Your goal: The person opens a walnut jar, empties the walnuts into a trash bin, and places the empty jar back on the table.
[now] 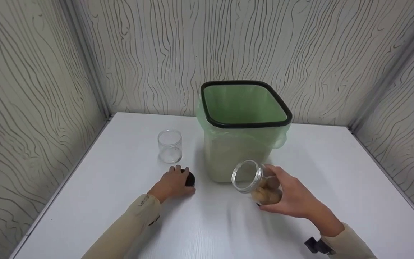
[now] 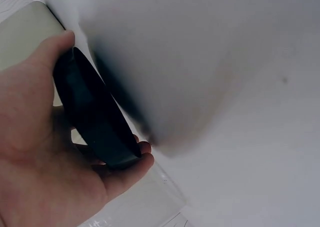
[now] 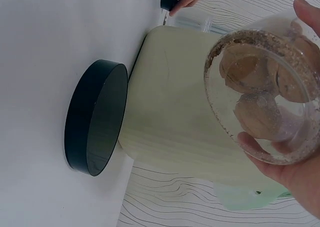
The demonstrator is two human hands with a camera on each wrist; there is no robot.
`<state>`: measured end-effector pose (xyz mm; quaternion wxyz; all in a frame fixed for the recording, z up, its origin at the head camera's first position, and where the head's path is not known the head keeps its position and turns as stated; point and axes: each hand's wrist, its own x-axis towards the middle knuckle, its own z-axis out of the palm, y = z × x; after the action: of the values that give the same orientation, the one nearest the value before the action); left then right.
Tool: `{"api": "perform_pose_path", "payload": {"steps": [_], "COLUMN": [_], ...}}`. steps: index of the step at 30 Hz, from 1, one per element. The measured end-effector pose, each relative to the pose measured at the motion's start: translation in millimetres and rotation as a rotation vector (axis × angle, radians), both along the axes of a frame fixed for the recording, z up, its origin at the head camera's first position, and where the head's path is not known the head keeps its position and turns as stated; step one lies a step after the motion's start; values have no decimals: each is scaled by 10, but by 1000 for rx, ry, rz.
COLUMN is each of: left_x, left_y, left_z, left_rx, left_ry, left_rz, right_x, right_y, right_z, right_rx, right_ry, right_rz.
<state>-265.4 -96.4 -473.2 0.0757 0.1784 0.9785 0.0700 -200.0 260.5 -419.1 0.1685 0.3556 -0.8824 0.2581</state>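
My left hand [image 1: 173, 184] grips a black round lid [image 2: 95, 109] by its rim, low over the white table. To the right, my right hand [image 1: 293, 196] holds a clear jar [image 1: 246, 176] with several brown rounded pieces [image 1: 267, 192] inside. This jar has no lid on and is tilted, its mouth facing left in the head view. Crumbs cling around its base [image 3: 250, 34] in the right wrist view. A second black lid [image 3: 95, 119] lies on the table below the jar, almost hidden by the right hand in the head view.
A pale square bin [image 1: 234, 154] with a green liner and black rim stands at the back, just beyond the hands. Left of it is another clear jar [image 1: 170, 146], upright and lidless, with a few specks inside. Patterned panels [image 1: 149, 54] enclose the table [image 1: 84, 198].
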Motion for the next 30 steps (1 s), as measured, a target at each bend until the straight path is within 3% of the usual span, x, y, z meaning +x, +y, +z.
{"api": "perform_pose_path", "payload": {"steps": [6, 15, 24, 30], "left_x": [-15, 5, -2, -12], "left_y": [-4, -11, -17, 3], "left_z": [-16, 24, 21, 97], "left_rx": [3, 40, 39, 44], "left_ry": [16, -41, -49, -3], "left_rz": [2, 28, 24, -3], "right_x": [0, 13, 5, 3], "right_y": [-5, -12, -3, 13], "right_z": [-1, 16, 9, -14], "right_rx": [4, -1, 3, -9], "right_ry": [-7, -39, -29, -32], "right_rz": [-3, -3, 13, 21]}}
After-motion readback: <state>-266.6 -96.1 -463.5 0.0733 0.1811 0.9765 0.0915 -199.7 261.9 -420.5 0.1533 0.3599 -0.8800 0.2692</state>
